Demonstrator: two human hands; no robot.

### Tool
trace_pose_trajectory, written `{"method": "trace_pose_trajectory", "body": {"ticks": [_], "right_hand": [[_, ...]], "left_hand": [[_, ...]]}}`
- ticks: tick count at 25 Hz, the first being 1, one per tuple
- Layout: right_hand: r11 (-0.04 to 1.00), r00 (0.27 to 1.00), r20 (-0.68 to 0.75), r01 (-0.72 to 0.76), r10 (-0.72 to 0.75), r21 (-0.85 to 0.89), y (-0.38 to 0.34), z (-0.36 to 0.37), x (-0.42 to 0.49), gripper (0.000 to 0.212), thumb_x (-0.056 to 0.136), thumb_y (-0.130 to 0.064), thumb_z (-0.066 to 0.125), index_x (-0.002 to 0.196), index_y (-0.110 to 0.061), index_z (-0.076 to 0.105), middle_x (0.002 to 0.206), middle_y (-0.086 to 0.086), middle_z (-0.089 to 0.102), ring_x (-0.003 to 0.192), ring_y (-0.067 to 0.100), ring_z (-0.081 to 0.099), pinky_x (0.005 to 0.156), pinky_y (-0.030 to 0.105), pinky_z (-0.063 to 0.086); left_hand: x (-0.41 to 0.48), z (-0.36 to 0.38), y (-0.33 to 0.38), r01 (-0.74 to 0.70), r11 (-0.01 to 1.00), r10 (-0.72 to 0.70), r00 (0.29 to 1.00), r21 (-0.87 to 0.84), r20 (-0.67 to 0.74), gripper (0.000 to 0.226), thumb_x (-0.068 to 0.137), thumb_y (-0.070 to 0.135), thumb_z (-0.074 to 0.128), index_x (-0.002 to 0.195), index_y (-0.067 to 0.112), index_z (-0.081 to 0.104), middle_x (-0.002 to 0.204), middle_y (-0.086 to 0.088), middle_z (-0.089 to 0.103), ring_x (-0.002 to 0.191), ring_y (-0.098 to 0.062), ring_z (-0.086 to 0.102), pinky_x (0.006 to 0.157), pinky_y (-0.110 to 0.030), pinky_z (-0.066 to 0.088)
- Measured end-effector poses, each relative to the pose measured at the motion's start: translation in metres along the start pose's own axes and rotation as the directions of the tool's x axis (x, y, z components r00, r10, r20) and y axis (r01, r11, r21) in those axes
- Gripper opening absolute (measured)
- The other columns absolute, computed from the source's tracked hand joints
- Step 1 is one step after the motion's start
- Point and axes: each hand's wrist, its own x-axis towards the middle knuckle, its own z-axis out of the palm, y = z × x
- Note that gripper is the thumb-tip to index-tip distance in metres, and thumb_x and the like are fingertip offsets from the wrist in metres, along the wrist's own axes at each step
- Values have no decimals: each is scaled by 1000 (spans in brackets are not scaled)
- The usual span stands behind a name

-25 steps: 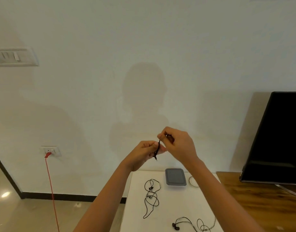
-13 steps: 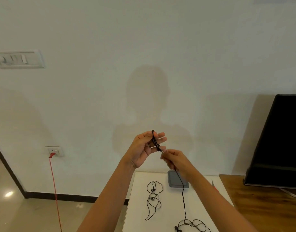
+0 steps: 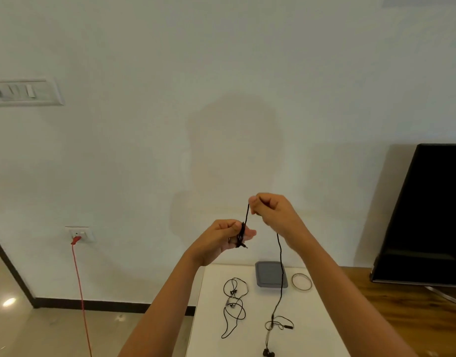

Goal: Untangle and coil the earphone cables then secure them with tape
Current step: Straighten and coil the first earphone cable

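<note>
While L hand (image 3: 217, 239) grips earphone cable coil (image 3: 241, 235), R hand (image 3: 274, 211) pinches its strand (image 3: 247, 214) just above; hands apart.

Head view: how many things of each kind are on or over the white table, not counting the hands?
Earphone cables: 2, one held up, one lying loose
Gray square container: 1
Thin ring: 1
Total: 4
</note>
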Motion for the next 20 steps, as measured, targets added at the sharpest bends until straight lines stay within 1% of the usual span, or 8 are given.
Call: {"method": "trace_pose_trajectory", "body": {"ticks": [3,5,6,8,11,13,17,20], "right_hand": [[996,997,16,-79,79,30,9,-7,28,34,96,-34,50,77,-7,61,49,-23,53,47,2,37,52,15,33],[989,989,42,-142,140,51,32,-5,36,28,96,-29,53,81,-9,65,52,-24,56,53,10,36,56,22,35],[981,983,63,-178,173,82,46,-1,35,22,95,-23,54,82,-11,68,57,-20,58,57,13,38,59,26,36],[955,964,116,-255,238,155,72,12,24,19,92,-15,56,81,-18,71,62,-5,54,57,13,39,57,28,33],[938,948,139,-308,287,160,89,33,-10,28,93,-29,57,73,-15,70,62,-1,47,50,8,36,51,20,29],[946,954,162,-280,254,163,88,43,-33,35,93,-35,57,72,-10,70,58,-1,47,51,9,38,51,20,31],[981,974,164,-172,156,88,57,41,-42,33,95,-28,53,70,-12,68,55,-4,52,50,7,43,51,18,36],[997,995,84,-53,49,49,23,25,-26,31,96,-22,52,71,-6,64,56,-3,52,48,3,44,50,13,37]], "left_hand": [[-4,7,10,-4,999,8,995,-41,103,35,101,19,39,87,11,69,108,-15,71,112,-30,64,99,-40,49],[-6,10,21,-24,988,42,992,-155,116,35,99,20,40,80,12,68,108,-17,70,108,-33,65,97,-43,51],[-6,10,26,-47,975,72,991,-216,112,35,98,20,40,77,12,67,110,-18,69,106,-33,66,96,-44,51],[-5,8,31,-98,950,124,990,-296,69,37,99,18,39,75,12,65,114,-18,68,103,-31,68,93,-43,53],[2,1,29,-152,929,139,988,-339,-62,35,100,15,39,78,7,65,120,-18,66,109,-33,65,93,-42,54],[6,-4,24,-172,941,137,981,-293,-136,32,101,14,39,83,5,64,122,-16,65,113,-32,63,96,-40,52],[8,-8,8,-143,990,142,980,0,-137,29,100,21,43,89,8,66,117,-3,68,118,-16,60,101,-31,46],[3,-3,-8,-114,993,115,992,13,-50,43,95,37,53,94,-5,63,105,-16,65,106,-26,60,98,-33,46]]}}
